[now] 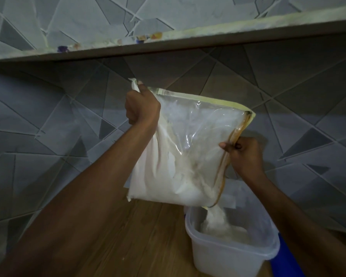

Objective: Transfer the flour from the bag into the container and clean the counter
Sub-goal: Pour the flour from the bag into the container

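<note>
Bag: one clear plastic bag (188, 140), crinkled and glossy, pale yellow band along its top edge, brownish strip down its right edge; held tilted in the air above the container, lower right corner pointing down.
Flour: white, powdery; packed in the bag's lower left half (158, 176), clinging in streaks to the film higher up; a stream drops from the low corner into the container.
Container: one translucent plastic tub (228, 254), rectangular with rounded corners, lid off; a small heap of flour sits inside at the back.
Left hand: fist (141, 105) clamped round the bag's gathered upper left corner, a twist of plastic sticking out above the knuckles.
Right hand: fingers (242, 154) pinching the bag's right edge on the brown strip, thumb on the near face.
Counter: wood-grain surface (144, 236), brown, smooth; open stretch left of the tub, a few pale specks on it.
Blue item: one, part-hidden behind the tub's right side (282, 262); cannot tell what it is.
Wall: grey tiles (48, 136) with raised angular lines, close behind the bag.
Shelf: one ledge (208, 41) overhead, pale taped edge, just above the left fist.
</note>
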